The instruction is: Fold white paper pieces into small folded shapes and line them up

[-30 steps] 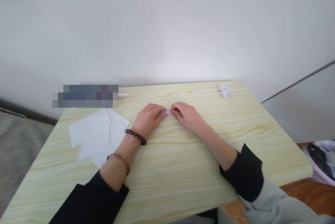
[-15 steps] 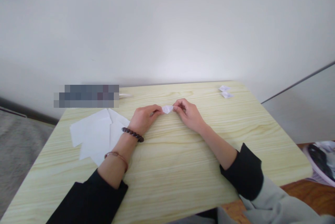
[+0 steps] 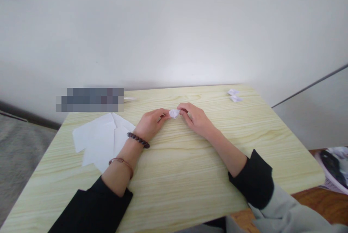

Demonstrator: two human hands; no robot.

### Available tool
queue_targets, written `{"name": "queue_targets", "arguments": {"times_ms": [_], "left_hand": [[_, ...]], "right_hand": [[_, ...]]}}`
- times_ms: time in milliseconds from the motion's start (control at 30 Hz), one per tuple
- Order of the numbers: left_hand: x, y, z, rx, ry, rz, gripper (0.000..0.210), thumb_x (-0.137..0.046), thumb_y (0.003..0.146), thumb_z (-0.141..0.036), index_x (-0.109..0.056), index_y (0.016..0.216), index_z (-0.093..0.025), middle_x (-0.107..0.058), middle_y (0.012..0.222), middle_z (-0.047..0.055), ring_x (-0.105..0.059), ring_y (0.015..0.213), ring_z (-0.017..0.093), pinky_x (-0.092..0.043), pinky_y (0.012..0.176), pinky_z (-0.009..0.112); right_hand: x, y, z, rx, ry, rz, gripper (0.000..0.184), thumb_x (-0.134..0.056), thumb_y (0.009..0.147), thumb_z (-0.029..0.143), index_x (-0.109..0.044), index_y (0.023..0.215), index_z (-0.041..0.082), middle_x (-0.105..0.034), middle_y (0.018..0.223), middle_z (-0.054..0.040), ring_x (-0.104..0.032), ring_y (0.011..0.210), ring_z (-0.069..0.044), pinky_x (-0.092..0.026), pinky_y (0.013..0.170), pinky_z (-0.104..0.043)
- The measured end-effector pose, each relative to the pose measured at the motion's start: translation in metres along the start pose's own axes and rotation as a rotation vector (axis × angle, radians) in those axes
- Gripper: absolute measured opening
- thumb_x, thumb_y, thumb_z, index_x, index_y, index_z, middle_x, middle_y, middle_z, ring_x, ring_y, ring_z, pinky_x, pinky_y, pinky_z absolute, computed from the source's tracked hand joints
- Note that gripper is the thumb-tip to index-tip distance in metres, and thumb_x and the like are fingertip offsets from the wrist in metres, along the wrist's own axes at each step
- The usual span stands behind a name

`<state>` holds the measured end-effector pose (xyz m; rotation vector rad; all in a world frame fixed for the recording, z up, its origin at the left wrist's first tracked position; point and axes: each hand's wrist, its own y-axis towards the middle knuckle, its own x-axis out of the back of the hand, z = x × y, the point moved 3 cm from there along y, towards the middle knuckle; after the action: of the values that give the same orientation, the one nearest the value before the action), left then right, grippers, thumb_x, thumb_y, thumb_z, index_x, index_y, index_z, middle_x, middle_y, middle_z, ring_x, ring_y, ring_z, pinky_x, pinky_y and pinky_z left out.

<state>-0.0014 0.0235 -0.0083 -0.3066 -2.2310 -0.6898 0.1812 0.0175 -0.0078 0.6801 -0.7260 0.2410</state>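
At the far middle of the pale yellow wood-grain table, the small white folded paper is pinched at its two ends by the fingers of the left hand and right hand, likely being shaped, so a soft, steady touch seems needed next.

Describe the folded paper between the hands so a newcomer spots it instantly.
Find the pale wood-grain table against the white wall. In its far half, look between the left hand and right hand for a small white folded paper. Unlike the two folded pieces far right and the flat sheets at left, it alone is hand-held.
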Motion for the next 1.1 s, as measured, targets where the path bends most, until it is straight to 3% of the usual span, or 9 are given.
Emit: {"name": "queue_targets", "arguments": {"times_ms": [100,200,433,733,1100], "left_hand": [[-0.001,0.0,0.001,-0.042,0.053,-0.01,0.018,-0.048,0.089,-0.03,-0.062,0.087,-0.019,-0.072,0.089,0.003,-0.066,0.08,0.017,-0.05,0.074,0.028],[-0.002,-0.001,0.001,-0.082,0.085,-0.012,0.019,-0.048,0.089,-0.029,-0.062,0.087,-0.018,-0.071,0.088,0.004,-0.065,0.08,0.017,-0.05,0.074,0.028],[-0.001,-0.002,-0.007,-0.163,0.123,-0.011,0.012,-0.054,0.086,-0.026,-0.064,0.088,-0.019,-0.071,0.093,0.004,-0.064,0.089,0.018,-0.051,0.082,0.031],[-0.004,0.0,-0.016,-0.18,0.255,-0.017,0.017,-0.056,0.084,-0.028,-0.066,0.093,-0.017,-0.071,0.094,0.006,-0.064,0.089,0.02,-0.052,0.081,0.033],[-0.006,-0.001,-0.027,-0.095,0.437,-0.044,0.016,-0.056,0.081,-0.026,-0.067,0.087,-0.017,-0.072,0.092,0.005,-0.063,0.09,0.023,-0.052,0.078,0.037]], "right_hand": [[0.0,0.0,0.006,0.057,-0.1,0.071,0.022,-0.042,0.087,0.011,-0.057,0.101,0.02,-0.061,0.104,-0.0073,-0.058,0.097,-0.018,-0.047,0.085,-0.031],[-0.001,0.001,0.008,0.013,-0.144,0.074,0.016,-0.051,0.085,0.019,-0.06,0.099,0.018,-0.061,0.105,-0.0083,-0.058,0.096,-0.019,-0.048,0.085,-0.032],[-0.006,0.002,0.006,-0.032,-0.17,0.064,0.017,-0.049,0.086,0.016,-0.066,0.089,0.016,-0.065,0.092,-0.0073,-0.06,0.087,-0.017,-0.049,0.081,-0.03],[-0.008,0.0,0.008,0.018,-0.199,0.096,0.022,-0.052,0.084,0.015,-0.068,0.099,0.017,-0.064,0.096,-0.008,-0.057,0.092,-0.02,-0.048,0.084,-0.034],[-0.011,0.0,0.014,-0.001,-0.237,0.093,0.018,-0.053,0.086,0.02,-0.067,0.097,0.017,-0.063,0.096,-0.0075,-0.056,0.092,-0.02,-0.048,0.085,-0.034]]}}
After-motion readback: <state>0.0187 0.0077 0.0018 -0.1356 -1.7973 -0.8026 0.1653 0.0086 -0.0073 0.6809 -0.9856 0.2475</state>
